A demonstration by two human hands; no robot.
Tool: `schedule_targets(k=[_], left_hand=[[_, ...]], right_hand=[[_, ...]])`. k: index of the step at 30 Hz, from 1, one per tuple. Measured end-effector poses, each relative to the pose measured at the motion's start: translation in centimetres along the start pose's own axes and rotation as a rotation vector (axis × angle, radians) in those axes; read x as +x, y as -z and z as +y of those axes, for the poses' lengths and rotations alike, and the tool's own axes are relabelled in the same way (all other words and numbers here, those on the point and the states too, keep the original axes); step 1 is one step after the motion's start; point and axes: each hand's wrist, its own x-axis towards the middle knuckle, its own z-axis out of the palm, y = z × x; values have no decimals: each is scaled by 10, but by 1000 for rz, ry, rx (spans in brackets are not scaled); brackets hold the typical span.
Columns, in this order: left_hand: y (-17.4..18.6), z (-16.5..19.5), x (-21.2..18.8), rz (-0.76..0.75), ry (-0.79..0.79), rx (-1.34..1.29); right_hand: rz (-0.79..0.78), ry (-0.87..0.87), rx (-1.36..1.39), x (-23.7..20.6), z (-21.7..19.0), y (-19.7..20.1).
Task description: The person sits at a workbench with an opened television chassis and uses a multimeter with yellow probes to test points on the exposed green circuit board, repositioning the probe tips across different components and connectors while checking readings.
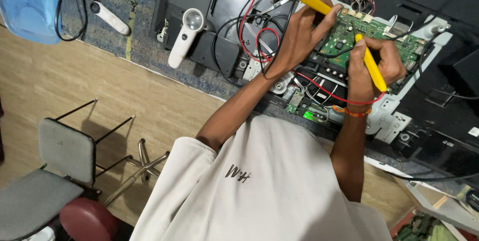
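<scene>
1. The person's left hand [299, 34] was closed round a slim yellow plastic test probe [314, 2], whose tip, hidden behind the fingers, lay toward the upper left corner of the green printed circuit board [371, 31].
2. The right hand [359, 79], with an orange thread band at the wrist, gripped a second yellow test probe [374, 69]. It was held almost upright, with its point down near the middle of the board.
3. The board sat in the grey metal frame [394, 116] of an opened black flat-panel set [439, 1], which lay flat before the person.
4. Likely fault: a probe tip skidding across the closely packed parts could bridge two neighbouring contacts. Both hands worked close together, so a nudge to one might jog the other.
5. Loose red and black leads [259, 34] looped under the left wrist. A pull of that arm could snag them and drag a probe off its spot.
6. A red lead [319, 85] crossed the board's lower edge just beside the right wrist and looked equally liable to catch.
7. The white-handled magnifying glass [187, 34] rested well apart, on the panel's left part, out of the hands' way.
</scene>
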Motion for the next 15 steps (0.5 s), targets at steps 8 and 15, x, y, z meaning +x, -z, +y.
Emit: schedule_targets(k=[8,15], left_hand=[[0,3,1,-3,136,-73],[-2,6,3,33,183,-39]], right_hand=[[-6,26,-20,-1,-1,-1],[23,2,8,2,-4,1]])
